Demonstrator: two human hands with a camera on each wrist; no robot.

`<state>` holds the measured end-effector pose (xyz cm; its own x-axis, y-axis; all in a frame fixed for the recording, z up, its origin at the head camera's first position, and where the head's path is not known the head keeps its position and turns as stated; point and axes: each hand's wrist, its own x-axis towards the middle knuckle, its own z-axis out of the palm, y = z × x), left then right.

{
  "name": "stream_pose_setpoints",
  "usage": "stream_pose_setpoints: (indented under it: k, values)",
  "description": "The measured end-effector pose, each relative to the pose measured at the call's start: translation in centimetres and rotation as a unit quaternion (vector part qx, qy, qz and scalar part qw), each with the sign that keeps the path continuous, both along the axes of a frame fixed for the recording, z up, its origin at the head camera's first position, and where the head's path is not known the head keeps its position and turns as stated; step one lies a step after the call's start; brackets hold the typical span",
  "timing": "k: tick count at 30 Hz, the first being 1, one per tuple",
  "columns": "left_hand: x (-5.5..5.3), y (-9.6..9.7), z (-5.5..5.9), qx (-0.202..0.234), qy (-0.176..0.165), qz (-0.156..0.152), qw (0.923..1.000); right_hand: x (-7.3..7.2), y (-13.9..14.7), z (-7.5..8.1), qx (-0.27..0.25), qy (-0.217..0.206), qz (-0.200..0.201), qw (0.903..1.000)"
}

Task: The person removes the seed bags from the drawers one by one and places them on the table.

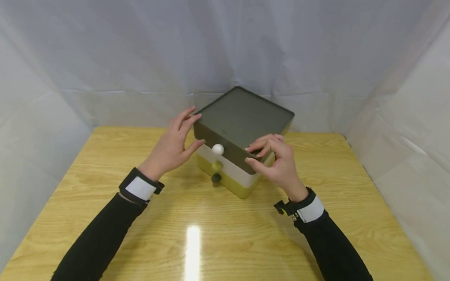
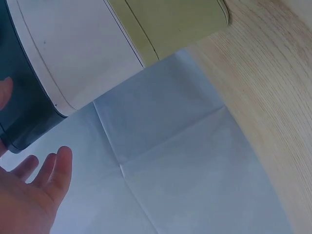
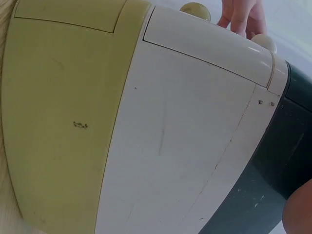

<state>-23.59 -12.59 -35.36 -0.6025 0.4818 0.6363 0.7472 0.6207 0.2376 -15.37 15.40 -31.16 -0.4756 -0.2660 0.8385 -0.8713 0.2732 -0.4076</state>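
A three-tier drawer box (image 1: 242, 113) stands cornerwise on the table, its tiers dark green, white and yellow-green from top to bottom. Round knobs run down its front: a white knob (image 1: 218, 149), a yellow-green knob (image 1: 216, 166) and a dark knob (image 1: 216, 178). My left hand (image 1: 172, 144) is at the left corner of the dark top tier, fingers spread, with the thumb by the front face. My right hand (image 1: 275, 160) pinches the top tier's front right corner, fingertips over the rim and thumb against the front. The right wrist view shows the box's side wall (image 3: 161, 122).
The box stands on a wooden table (image 1: 158, 234) near its back edge. A pale sheet (image 1: 140, 47) hangs behind the table, with more sheeting at both sides. Each wrist wears a black strap.
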Motion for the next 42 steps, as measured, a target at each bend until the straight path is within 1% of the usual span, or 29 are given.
stream_pose_setpoints:
  k: [3, 6, 10, 14, 17, 20, 23, 27, 32, 35, 38, 42]
  values:
    - [-0.1, 0.0, -0.2, 0.013, 0.003, -0.002, 0.9999, -0.1, -0.1, 0.0, 0.009, 0.003, -0.006, 0.9999]
    - [0.0, 0.0, -0.4, 0.029, 0.009, -0.009, 0.9995, -0.4, -0.1, 0.0, 0.011, -0.003, 0.003, 0.9999]
    - [0.2, 0.1, -0.6, 0.047, 0.016, -0.023, 0.9985, -0.8, 0.2, 0.0, -0.002, -0.027, 0.027, 0.9993]
    - [0.6, 0.3, -0.7, 0.069, 0.022, -0.041, 0.9966, -1.3, 0.6, -0.1, -0.015, -0.051, 0.036, 0.998]
    - [0.8, 0.5, -0.8, 0.087, 0.029, -0.049, 0.9945, -1.7, 0.8, -0.4, -0.038, -0.073, 0.044, 0.9957]
    - [1.0, 0.8, -0.9, 0.103, 0.047, -0.054, 0.992, -2.2, 1.0, -1.0, -0.072, -0.098, 0.065, 0.9904]
    - [1.2, 1.0, -1.1, 0.118, 0.063, -0.058, 0.9894, -2.9, 1.2, -1.7, -0.1, -0.114, 0.09, 0.9843]
    - [1.4, 1.4, -1.5, 0.141, 0.077, -0.045, 0.986, -4.0, 1.7, -2.6, -0.119, -0.131, 0.109, 0.9782]
    - [1.7, 1.9, -1.7, 0.161, 0.09, -0.027, 0.9826, -4.9, 2.2, -3.1, -0.134, -0.152, 0.109, 0.9732]
    - [1.8, 2.2, -1.7, 0.161, 0.092, -0.018, 0.9825, -5.0, 2.3, -3.0, -0.136, -0.158, 0.105, 0.9724]
    - [1.8, 2.5, -1.5, 0.164, 0.089, -0.012, 0.9824, -4.8, 2.4, -2.5, -0.133, -0.159, 0.1, 0.9731]
    - [1.6, 2.6, -1.4, 0.166, 0.082, -0.002, 0.9827, -4.7, 2.2, -1.7, -0.126, -0.163, 0.079, 0.9753]
